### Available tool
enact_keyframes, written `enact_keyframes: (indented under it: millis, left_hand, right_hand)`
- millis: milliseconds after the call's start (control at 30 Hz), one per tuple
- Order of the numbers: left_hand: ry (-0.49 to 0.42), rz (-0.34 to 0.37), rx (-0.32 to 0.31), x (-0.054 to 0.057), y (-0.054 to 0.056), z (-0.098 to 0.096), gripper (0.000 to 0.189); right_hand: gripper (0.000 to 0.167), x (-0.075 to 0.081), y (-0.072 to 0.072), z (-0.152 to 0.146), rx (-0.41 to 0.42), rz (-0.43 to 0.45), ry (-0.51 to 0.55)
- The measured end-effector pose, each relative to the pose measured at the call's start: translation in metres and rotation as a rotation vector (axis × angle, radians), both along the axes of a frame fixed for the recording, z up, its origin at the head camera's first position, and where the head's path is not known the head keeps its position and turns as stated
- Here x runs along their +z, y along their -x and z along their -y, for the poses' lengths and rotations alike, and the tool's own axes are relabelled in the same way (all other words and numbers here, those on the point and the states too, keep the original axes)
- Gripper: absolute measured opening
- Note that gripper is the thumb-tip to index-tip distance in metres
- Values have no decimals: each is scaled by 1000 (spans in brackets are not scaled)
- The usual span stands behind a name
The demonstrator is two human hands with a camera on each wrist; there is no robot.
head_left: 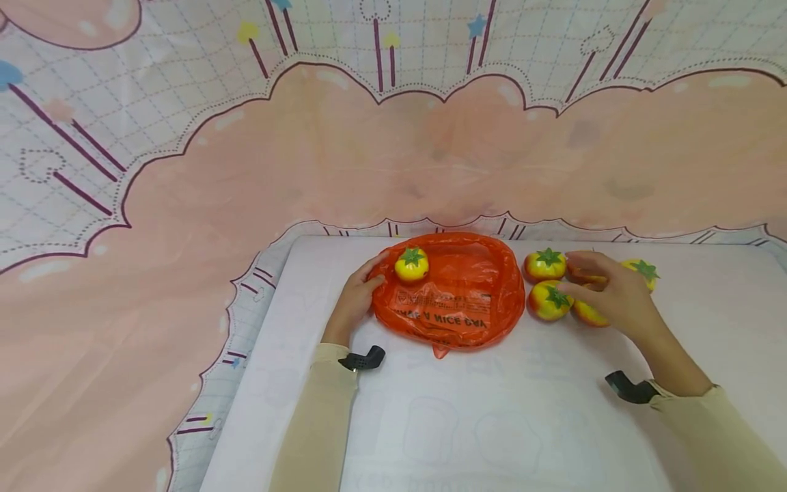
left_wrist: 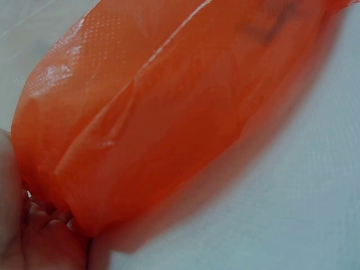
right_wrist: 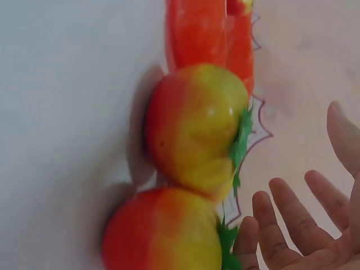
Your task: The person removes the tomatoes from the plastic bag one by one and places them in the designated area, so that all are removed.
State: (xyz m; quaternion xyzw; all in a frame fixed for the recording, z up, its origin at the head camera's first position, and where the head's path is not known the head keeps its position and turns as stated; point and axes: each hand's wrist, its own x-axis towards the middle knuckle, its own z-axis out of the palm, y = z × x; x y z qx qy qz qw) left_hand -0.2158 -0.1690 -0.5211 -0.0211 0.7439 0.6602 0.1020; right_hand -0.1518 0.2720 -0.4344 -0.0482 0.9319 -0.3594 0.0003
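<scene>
A red plastic bag (head_left: 451,273) with black print lies spread with a rounded rim, and one yellow-red tomato (head_left: 410,266) with green leaves sits at its far left. My left hand (head_left: 356,297) holds the bag's left edge; in the left wrist view the fingers (left_wrist: 53,242) bunch the red film. To the right of the bag, several more tomatoes (head_left: 547,301) stand in a group. Over this group hovers my right hand (head_left: 624,301), thumb and fingers spread. In the right wrist view its fingers (right_wrist: 292,216) are apart with nothing between them; the hand partly hides some tomatoes in the head view.
The white table (head_left: 455,424) has faint outlines on it. Behind it hangs a pink and white patterned cloth (head_left: 430,164), which also runs down the left side. A black wrist camera (head_left: 363,359) is on the left wrist, another (head_left: 630,388) on the right.
</scene>
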Motion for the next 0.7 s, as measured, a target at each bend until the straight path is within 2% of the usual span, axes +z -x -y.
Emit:
enact_keyframes:
  millis: [200, 700]
  left_hand:
    - [-15, 11, 0, -1, 0, 1, 49]
    - [-26, 12, 2, 0, 0, 0, 50]
  right_hand:
    - [70, -1, 3, 14, 19, -16, 10]
    - [69, 0, 12, 41, 74, 25, 77]
